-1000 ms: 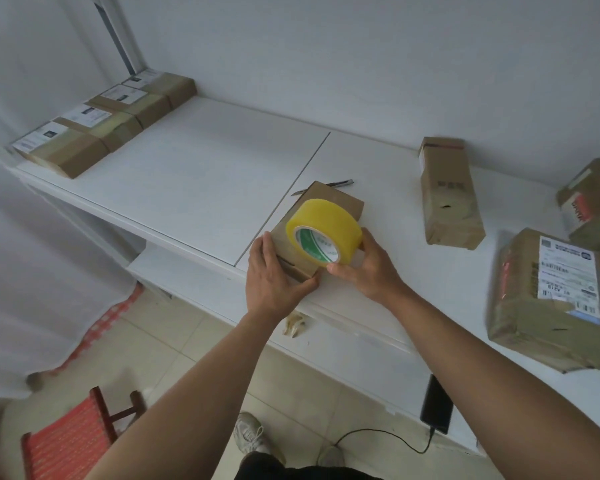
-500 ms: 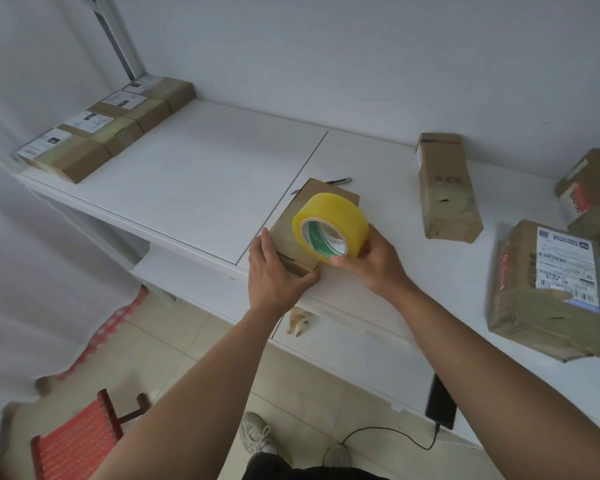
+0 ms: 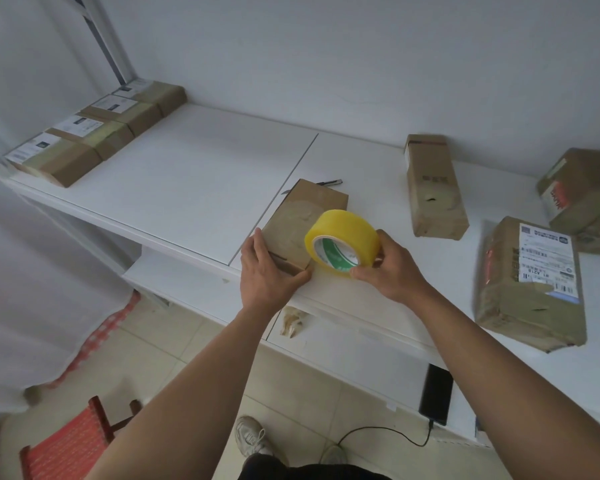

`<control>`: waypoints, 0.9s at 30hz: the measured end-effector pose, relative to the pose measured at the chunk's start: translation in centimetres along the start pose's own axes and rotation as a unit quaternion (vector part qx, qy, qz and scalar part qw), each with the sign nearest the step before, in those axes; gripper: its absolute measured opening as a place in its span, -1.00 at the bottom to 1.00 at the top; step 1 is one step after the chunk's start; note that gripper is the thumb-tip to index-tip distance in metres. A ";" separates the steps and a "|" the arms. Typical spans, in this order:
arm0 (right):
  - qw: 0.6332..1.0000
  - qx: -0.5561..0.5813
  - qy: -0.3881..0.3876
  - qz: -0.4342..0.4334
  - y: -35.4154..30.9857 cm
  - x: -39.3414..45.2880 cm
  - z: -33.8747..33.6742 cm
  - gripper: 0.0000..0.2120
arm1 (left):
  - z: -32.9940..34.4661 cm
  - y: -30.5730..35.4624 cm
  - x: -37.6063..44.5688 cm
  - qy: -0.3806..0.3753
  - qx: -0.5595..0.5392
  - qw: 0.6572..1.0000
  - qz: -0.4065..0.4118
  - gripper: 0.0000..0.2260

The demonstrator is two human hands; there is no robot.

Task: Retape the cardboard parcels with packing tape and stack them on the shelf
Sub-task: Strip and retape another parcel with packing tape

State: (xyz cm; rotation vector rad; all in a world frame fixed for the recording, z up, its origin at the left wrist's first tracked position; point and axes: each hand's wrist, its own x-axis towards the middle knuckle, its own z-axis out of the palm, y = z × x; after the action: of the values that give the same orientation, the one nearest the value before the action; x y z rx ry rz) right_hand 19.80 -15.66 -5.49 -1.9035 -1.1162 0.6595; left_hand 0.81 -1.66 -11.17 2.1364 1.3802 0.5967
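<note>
one head-worn wide-angle view (edges visibly bowed) looks forward and down, close over the white desk, facing the wall.

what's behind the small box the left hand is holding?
Behind the small box a dark pen-like tool lies on the white shelf; only its ends show, the box covers the middle. The tape roll, in the right hand, sits beside the box.
</note>
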 end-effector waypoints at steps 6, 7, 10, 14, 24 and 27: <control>0.997 -0.078 0.003 0.018 0.8 -1.5 -2.0 -0.38 | 0.2 0.2 0.0 0.008 -0.003 1.000 0.006 0.12; 0.996 -0.082 -0.001 0.016 0.8 -1.7 -2.1 -0.40 | 0.2 0.2 0.0 0.011 -0.005 1.000 0.009 0.11; 0.996 -0.084 -0.004 0.012 0.7 -1.8 -2.1 -0.42 | 0.1 0.2 0.0 0.011 -0.003 1.000 0.012 0.09; 0.994 -0.104 -0.021 0.015 0.4 -1.8 -2.0 -0.43 | -0.3 0.4 -0.2 0.004 -0.009 1.000 0.013 0.05; 0.989 -0.142 -0.035 0.026 0.1 -1.7 -2.1 -0.51 | -0.8 0.4 -0.3 -0.019 0.006 1.000 0.001 0.03; 0.989 -0.142 -0.037 0.029 0.1 -1.7 -2.1 -0.50 | -1.0 0.5 0.0 -0.029 0.017 0.999 -0.001 0.05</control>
State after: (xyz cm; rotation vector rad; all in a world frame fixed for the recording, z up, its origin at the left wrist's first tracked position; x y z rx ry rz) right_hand 20.64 -17.99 -4.41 -2.1744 -1.2616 0.6340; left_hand 0.53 -1.66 -10.05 2.1621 1.3702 0.5102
